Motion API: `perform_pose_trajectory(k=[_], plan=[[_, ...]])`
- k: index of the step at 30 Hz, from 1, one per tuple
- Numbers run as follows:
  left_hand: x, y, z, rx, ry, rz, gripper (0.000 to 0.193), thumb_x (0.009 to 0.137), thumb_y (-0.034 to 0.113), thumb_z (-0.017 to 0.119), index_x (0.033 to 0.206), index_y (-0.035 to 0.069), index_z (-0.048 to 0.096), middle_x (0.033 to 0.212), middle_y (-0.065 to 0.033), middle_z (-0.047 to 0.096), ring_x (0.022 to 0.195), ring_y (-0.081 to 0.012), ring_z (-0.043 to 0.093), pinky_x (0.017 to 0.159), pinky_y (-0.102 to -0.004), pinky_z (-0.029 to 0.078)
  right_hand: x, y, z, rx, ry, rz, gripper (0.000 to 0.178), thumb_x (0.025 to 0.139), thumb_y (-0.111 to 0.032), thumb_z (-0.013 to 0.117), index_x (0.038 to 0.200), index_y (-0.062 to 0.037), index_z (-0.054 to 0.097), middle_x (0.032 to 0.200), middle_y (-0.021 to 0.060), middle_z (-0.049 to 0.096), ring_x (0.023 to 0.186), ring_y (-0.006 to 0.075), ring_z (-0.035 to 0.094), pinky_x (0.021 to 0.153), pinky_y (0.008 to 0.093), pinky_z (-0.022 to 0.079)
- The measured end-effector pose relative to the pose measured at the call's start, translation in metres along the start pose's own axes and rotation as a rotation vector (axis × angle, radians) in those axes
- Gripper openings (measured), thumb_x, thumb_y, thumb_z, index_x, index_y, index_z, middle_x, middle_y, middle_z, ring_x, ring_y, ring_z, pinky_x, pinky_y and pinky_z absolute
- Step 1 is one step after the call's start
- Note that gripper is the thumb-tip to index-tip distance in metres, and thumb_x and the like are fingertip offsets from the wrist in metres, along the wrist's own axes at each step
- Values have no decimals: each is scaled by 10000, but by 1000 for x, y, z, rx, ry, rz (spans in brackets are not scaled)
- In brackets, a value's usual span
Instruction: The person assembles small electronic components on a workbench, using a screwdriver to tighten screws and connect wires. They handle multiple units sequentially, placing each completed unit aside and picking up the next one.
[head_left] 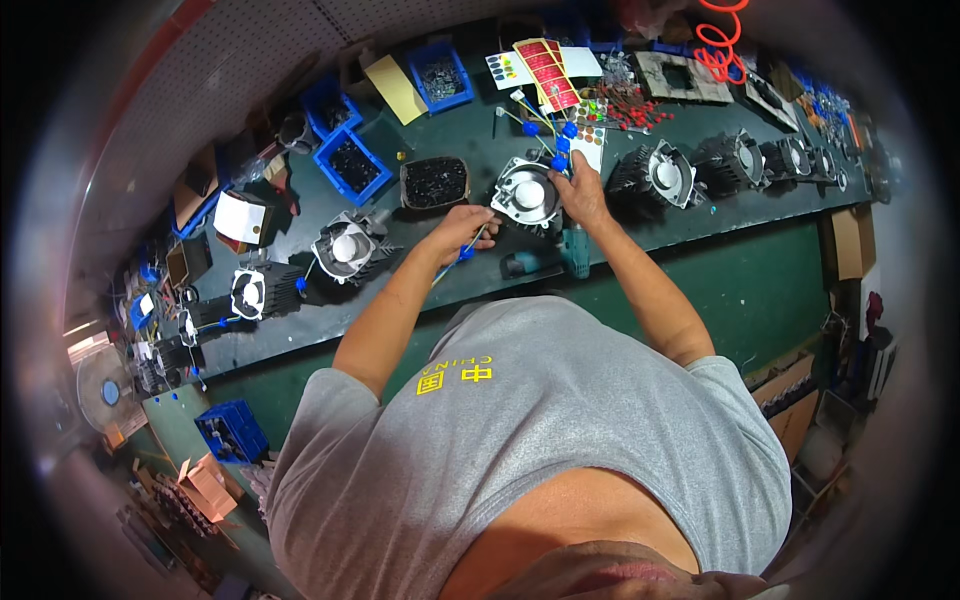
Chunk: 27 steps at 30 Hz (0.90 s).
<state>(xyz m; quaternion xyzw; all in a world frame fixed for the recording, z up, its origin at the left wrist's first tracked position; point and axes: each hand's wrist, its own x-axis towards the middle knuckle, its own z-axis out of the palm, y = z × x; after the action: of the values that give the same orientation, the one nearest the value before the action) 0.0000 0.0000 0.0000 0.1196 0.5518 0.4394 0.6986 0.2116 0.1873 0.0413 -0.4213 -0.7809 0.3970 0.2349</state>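
Between my hands stands a round silver metal housing (515,207) with a white disc in its middle and dark fins below. My left hand (463,232) is closed, pinching a thin cable at the housing's left side. A blue cable fitting (466,252) hangs on that cable just under the fingers. On the far right side of the housing, my right hand (582,192) is closed around the near end of a bundle of cables with blue fittings (562,146). White connectors (517,96) tip the far ends of the cables. The fingertips of my right hand are partly hidden.
A cordless screwdriver (574,252) lies near the bench edge. More finned housings stand left (345,250) and right (665,175). Beyond are a tray of black screws (435,183), blue bins (352,165), sticker sheets (548,75) and a coiled red hose (718,55).
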Motion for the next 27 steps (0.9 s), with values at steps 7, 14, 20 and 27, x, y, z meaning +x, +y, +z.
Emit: perform_pose_trajectory(k=[7,14,20,27], plan=[[12,-9,26,589,269,520,148,928,139,761,861,35,679,811,-39,648,854,-188,662,676,-353,524,5,5,-12,-30,6,-20,269,899,-147,757,1054,-36,568,681,193,630,611,390,623,615,479,493],[-29,-10,34,933,474,671,297,850,198,798,1065,32,679,954,-140,706,936,-304,687,809,-407,537,-1,3,-4,16,28,-28,290,918,-181,771,983,-32,531,659,146,587,557,273,546,571,416,457],[-69,-67,-37,849,404,242,313,897,265,770,1107,43,700,912,-114,706,847,-254,686,774,-396,534,-1,-2,1,10,-12,-5,261,902,-135,750,1052,-35,561,685,196,625,605,385,615,607,483,481],[-129,2,7,473,86,369,252,1054,223,613,1155,23,728,782,16,576,746,-70,499,670,-259,443,-3,-6,-2,24,16,-14,255,904,-132,753,1032,-31,557,669,181,623,580,365,608,591,467,483]])
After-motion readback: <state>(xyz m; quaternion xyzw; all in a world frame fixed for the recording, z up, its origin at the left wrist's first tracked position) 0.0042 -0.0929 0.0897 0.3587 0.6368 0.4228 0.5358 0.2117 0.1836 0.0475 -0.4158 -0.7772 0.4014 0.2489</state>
